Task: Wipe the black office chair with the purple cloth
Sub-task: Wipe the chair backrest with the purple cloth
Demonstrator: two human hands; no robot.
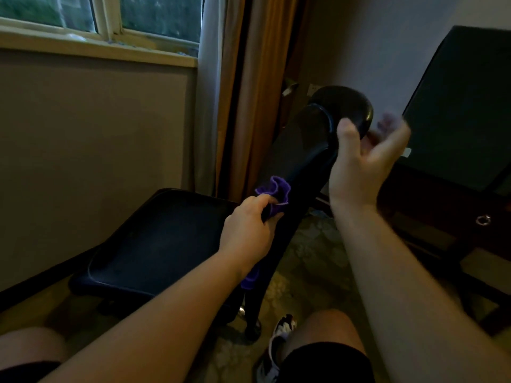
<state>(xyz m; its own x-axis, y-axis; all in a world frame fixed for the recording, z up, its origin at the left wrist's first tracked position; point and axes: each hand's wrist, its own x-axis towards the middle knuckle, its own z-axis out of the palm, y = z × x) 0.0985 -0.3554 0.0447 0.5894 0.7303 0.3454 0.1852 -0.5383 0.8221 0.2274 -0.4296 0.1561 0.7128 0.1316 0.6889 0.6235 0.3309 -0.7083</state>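
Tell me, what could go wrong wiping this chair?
The purple cloth is bunched in the grip of the left hand, so it may touch only a strip of the backrest and miss spots. The right hand is blurred near the headrest and not plainly holding it, so the chair might swing away.

One black chair [154,244], one purple cloth [276,189], two hands [249,230] [356,172]

- no text, number or brand can be read anywhere in this view.
- small pale sticker [407,152] on the edge of the dark panel [456,106] at right: too blurred to read.
- pale wall plate [312,89] behind the black office chair [154,244]: any marks too small to tell.
- black-and-white shoe [282,334] on the floor: pattern only, no legible logo.
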